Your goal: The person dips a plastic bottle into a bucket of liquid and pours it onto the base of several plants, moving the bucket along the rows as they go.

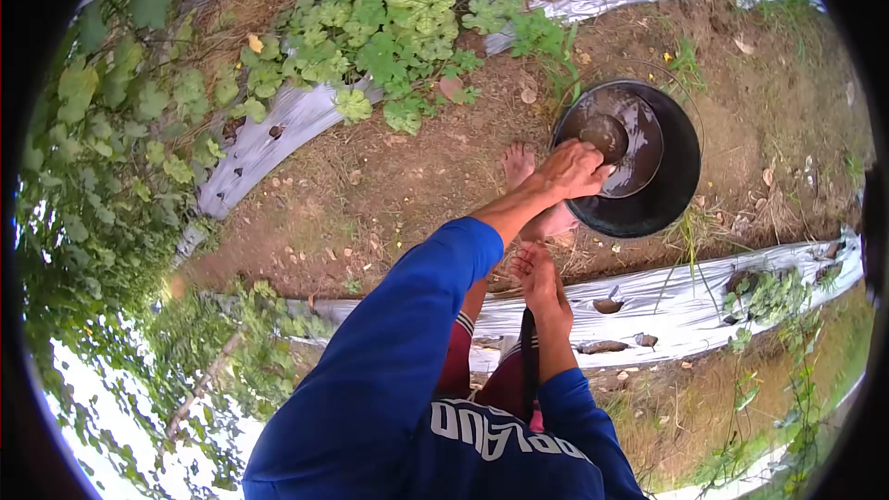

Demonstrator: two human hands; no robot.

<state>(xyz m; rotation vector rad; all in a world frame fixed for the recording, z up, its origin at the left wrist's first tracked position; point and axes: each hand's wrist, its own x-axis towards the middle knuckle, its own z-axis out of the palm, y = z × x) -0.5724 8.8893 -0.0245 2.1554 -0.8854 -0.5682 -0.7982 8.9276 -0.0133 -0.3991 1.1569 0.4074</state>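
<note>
My left hand (576,168) reaches over the near rim of a black bucket (681,167) holding murky brown water (644,143). Its fingers are closed at the edge of a small round cup (607,134), which sits in the water and looks filled with the same brown liquid. The fingers partly cover the cup's near side. My right hand (542,282) hangs by my knees, below the bucket in the view. Its fingers are loosely bent and apart, with nothing visible in them.
My bare feet (519,162) stand on bare soil beside the bucket. Silver plastic mulch (639,310) with planting holes runs along the near side, another strip (287,125) at left. Leafy vines (370,37) crowd the upper left. The bucket's thin wire handle (701,120) hangs outside its rim.
</note>
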